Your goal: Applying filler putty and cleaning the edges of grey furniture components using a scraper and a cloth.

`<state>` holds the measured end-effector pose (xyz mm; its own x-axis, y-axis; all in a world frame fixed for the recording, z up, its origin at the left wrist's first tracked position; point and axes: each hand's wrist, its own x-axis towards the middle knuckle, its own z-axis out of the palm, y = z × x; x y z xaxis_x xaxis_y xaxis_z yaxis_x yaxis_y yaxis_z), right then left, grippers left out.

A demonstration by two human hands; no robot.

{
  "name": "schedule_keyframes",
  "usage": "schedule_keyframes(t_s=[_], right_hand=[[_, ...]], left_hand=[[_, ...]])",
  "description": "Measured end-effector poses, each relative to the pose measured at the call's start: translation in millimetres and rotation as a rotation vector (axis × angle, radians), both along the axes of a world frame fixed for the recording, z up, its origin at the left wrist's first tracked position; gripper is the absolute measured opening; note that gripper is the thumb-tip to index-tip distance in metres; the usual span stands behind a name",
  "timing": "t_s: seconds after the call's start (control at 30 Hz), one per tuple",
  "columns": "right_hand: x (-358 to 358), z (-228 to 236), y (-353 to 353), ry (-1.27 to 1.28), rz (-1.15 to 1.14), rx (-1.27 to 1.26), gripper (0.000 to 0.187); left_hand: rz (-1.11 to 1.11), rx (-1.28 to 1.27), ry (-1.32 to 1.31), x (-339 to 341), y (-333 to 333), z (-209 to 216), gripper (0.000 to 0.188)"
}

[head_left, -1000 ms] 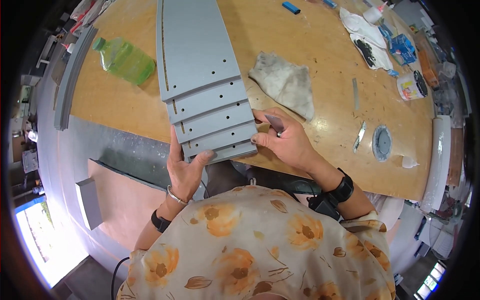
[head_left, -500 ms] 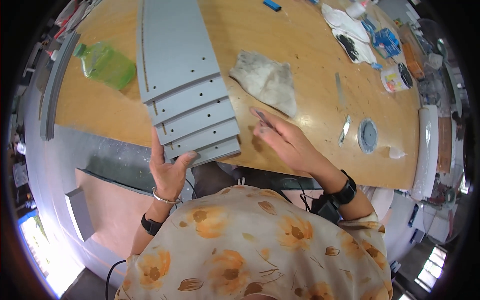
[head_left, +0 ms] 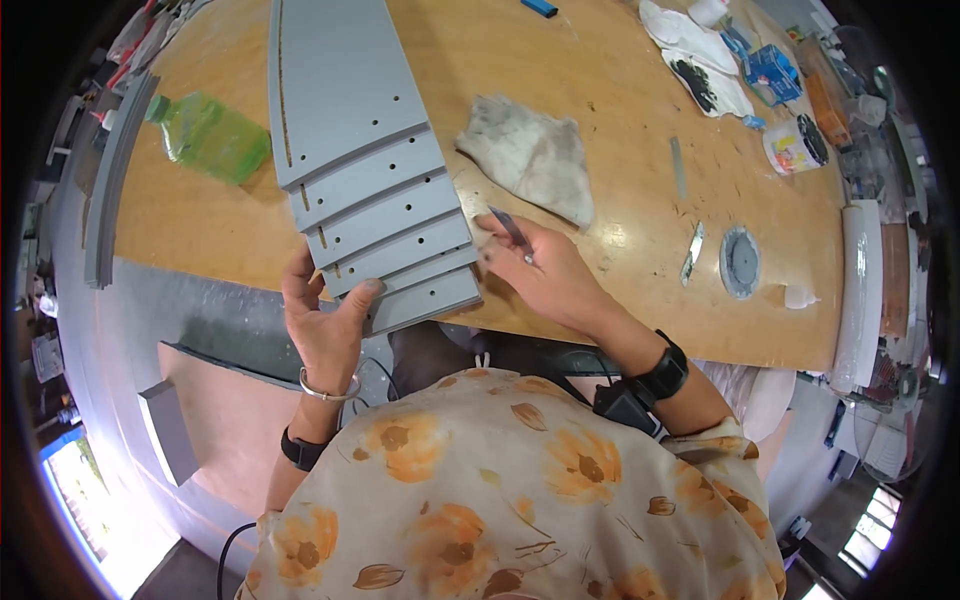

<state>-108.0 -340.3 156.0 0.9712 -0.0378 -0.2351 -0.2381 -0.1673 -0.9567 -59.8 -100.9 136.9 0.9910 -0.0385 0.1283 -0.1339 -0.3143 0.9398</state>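
Observation:
Several grey curved panels lie overlapped in steps, with small dark holes and a row of brown marks along the left edge. My left hand grips the near left corner of the lowest panel, thumb on top and fingers at the side, their tips partly hidden. Close beside the panels' right edge is my right hand, closed round a thin dark grey flat strip; whether its fingers touch the panel is hard to tell. A stained white cloth lies just beyond that hand.
A green-tinted bottle lies at left, near long grey strips. To the right are a knife-like blade, a thin metal strip, a round lid with grey paste and a white tub. The wooden table's near edge runs before me.
My right hand has moved left with the strip, up to the panels' right edge, and the strip has turned more upright. My left hand has shifted slightly left, and the panels have moved slightly.

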Motion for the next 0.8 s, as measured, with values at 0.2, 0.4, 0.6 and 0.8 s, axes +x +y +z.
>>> schedule_keyframes(t_s=[0.2, 0.4, 0.6, 0.8], right_hand=[[-15, 37, -25, -0.03, 0.122, -0.099, 0.046], [-22, 37, -16, 0.234, 0.075, 0.234, 0.039], [-14, 28, -13, 0.118, 0.054, 0.143, 0.035], [-16, 24, -15, 0.07, 0.093, 0.2, 0.038]], left_hand=[[-0.39, -0.063, -0.206, -7, 19, 72, 0.053], [-1.445, -0.618, -0.222, 6, -3, 134, 0.028], [-0.635, -1.401, 0.284, -63, -42, 157, 0.022], [-1.201, -1.423, 0.358, -62, -32, 126, 0.029]])
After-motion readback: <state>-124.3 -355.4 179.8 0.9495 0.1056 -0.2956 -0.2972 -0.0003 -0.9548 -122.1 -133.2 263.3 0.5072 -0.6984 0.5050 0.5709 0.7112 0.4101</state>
